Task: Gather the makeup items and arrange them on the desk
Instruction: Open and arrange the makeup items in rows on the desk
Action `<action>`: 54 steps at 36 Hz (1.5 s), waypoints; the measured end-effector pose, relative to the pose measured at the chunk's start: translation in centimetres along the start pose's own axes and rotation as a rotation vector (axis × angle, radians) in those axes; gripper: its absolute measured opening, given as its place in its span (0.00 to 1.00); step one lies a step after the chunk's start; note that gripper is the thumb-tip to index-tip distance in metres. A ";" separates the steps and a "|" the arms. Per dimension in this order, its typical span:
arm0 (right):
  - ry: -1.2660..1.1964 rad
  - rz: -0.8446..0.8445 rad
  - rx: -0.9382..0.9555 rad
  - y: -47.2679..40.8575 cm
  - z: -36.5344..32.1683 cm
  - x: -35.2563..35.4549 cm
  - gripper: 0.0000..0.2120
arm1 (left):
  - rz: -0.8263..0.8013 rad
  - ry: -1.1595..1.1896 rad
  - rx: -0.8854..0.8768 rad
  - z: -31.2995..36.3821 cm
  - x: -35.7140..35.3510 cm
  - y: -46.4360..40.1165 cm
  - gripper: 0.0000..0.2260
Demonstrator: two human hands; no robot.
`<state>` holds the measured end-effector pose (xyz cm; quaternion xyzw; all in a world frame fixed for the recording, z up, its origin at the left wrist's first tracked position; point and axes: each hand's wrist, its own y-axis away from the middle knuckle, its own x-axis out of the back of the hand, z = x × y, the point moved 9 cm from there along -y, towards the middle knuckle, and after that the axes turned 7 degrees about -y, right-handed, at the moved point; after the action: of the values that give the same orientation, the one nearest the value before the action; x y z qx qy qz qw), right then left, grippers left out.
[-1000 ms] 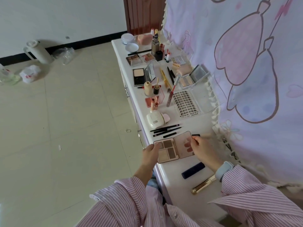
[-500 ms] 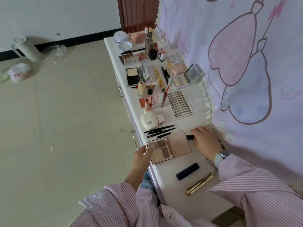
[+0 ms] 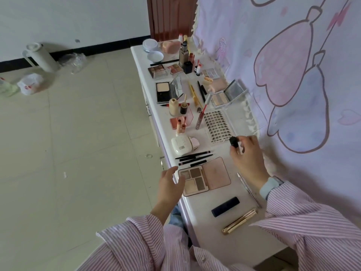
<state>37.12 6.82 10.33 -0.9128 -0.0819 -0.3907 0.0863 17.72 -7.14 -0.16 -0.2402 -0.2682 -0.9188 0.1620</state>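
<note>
An open pink eyeshadow palette (image 3: 205, 176) lies flat on the white desk (image 3: 224, 245). My left hand (image 3: 170, 182) hovers at its left edge, fingers apart, holding nothing. My right hand (image 3: 247, 155) is lifted above the desk behind the palette, fingers pinched on a small black tube (image 3: 233, 141). Several black pencils (image 3: 193, 158) lie just beyond the palette. Nearer me lie a dark blue stick (image 3: 225, 206), a gold tube (image 3: 240, 221) and a thin silver pencil (image 3: 250, 190).
Farther along the desk are a lash card (image 3: 217, 126), a white compact (image 3: 181, 145), a red gloss tube (image 3: 200, 118), powder cases, bottles and bowls. A pink printed curtain (image 3: 293, 75) hangs along the right. On the floor at left stand a jug (image 3: 40, 57) and bags.
My right hand let go of the palette lid, took the small black tube from beside it and lifted it. My left hand came off the palette, which now lies flat.
</note>
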 end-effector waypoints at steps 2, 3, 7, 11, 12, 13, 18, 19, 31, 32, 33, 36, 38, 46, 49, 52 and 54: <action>-0.234 -0.082 -0.097 0.4 -1.5 -0.3 0.07 | 0.044 0.003 -0.094 1.4 0.6 0.4 0.18; -0.336 -0.154 -0.147 0.8 -2.3 -0.9 0.07 | 0.056 0.015 -0.144 2.1 0.8 0.6 0.18; -0.581 -0.392 -0.287 3.2 -4.5 -3.4 0.06 | 0.041 0.078 -0.334 5.0 1.1 2.0 0.18; -0.713 -0.522 -0.390 5.2 -5.3 -5.3 0.05 | 0.114 0.085 -0.480 6.4 1.7 3.0 0.15; -0.746 -0.537 -0.420 5.5 -5.3 -5.6 0.05 | 0.148 0.059 -0.527 6.6 2.0 3.4 0.14; -0.766 -0.553 -0.443 5.9 -5.3 -5.9 0.04 | 0.177 0.027 -0.572 6.9 2.2 3.7 0.12; -0.696 -0.539 -0.414 6.5 -5.4 -6.0 0.07 | 0.278 -0.256 -0.782 8.4 2.6 5.1 0.09; -0.628 -0.505 -0.360 6.3 -5.5 -5.8 0.09 | 0.292 -0.305 -0.805 8.5 2.5 5.1 0.12; -0.356 -0.519 0.074 6.7 -7.8 -4.9 0.03 | -0.002 -0.136 -0.606 6.6 1.0 4.3 0.38; -0.362 -0.548 0.089 6.7 -7.9 -4.9 0.04 | -0.009 -0.145 -0.603 6.5 1.0 4.3 0.38; -0.366 -0.570 0.099 6.7 -7.9 -4.9 0.04 | -0.007 -0.165 -0.603 6.5 1.1 4.2 0.39; -0.366 -0.575 0.033 6.3 -7.1 -4.7 0.05 | 0.029 -0.258 -0.631 6.8 1.6 4.2 0.39; -0.306 -0.529 -0.042 5.7 -6.3 -4.6 0.13 | 0.055 -0.288 -0.660 7.1 1.9 4.3 0.38; -0.374 -0.616 -0.036 5.7 -6.7 -5.1 0.08 | 0.096 -0.296 -0.641 7.2 2.9 4.0 0.30; -0.374 -0.583 -0.093 5.1 -6.6 -4.9 0.09 | 0.105 -0.315 -0.659 7.2 2.9 4.2 0.24; -0.311 -0.505 -0.058 4.7 -6.7 -4.5 0.10 | 0.105 -0.311 -0.652 7.2 2.9 4.3 0.23; -0.327 -0.536 -0.063 4.8 -6.5 -4.8 0.04 | 0.115 -0.304 -0.649 7.2 3.0 4.2 0.22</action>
<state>30.35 0.35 10.81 -0.9116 -0.3205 -0.2500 -0.0623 19.50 -6.92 8.48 -0.4276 0.0302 -0.8993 0.0870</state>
